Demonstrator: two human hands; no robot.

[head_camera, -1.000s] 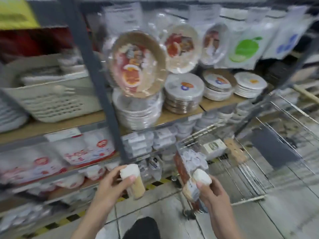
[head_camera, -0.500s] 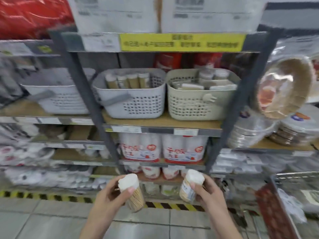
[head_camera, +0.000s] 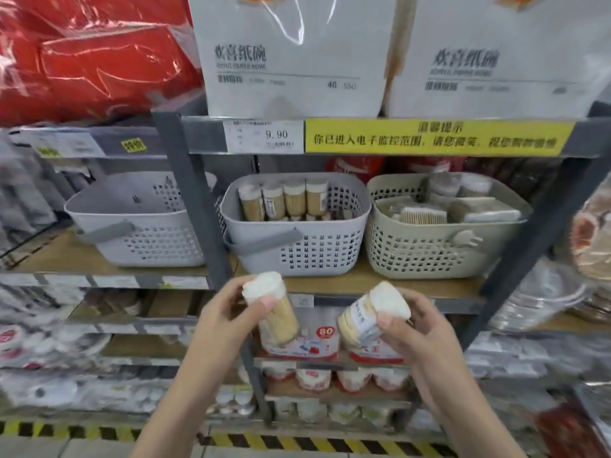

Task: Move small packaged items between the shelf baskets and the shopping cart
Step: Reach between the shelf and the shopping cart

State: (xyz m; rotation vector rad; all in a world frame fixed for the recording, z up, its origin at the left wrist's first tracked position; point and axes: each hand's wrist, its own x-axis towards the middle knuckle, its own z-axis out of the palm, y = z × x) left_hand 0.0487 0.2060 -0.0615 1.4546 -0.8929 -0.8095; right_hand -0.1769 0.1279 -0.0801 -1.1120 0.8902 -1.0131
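Right now two clear plastic tubs of pale wooden sticks with white caps are up in front of the shelving, one in each hand. The left-hand tub (head_camera: 276, 309) is gripped by the left hand (head_camera: 228, 320), thumb on the cap edge and fingers wrapped behind, its long axis leaning only a little off upright, cap uppermost. The right-hand tub (head_camera: 370, 317) is gripped by the right hand (head_camera: 416, 332), thumb pressed near the cap, and it lies tilted much flatter, cap pointing up and to the right.

Directly above and beyond both tubs sits the grey perforated plastic basket (head_camera: 297, 246) on the wooden shelf board (head_camera: 363, 279), already holding a row of like tubs (head_camera: 284, 201) standing upright at its back. The left hand looks slightly nearer the basket's open front space, so its tub would probably go in first, needing a lift over the rim.

Beside it stands a beige perforated basket (head_camera: 429, 249) of flat packets. No shopping cart is in view. The fingers behind each tub are hidden, and the label print is too blurred to read.
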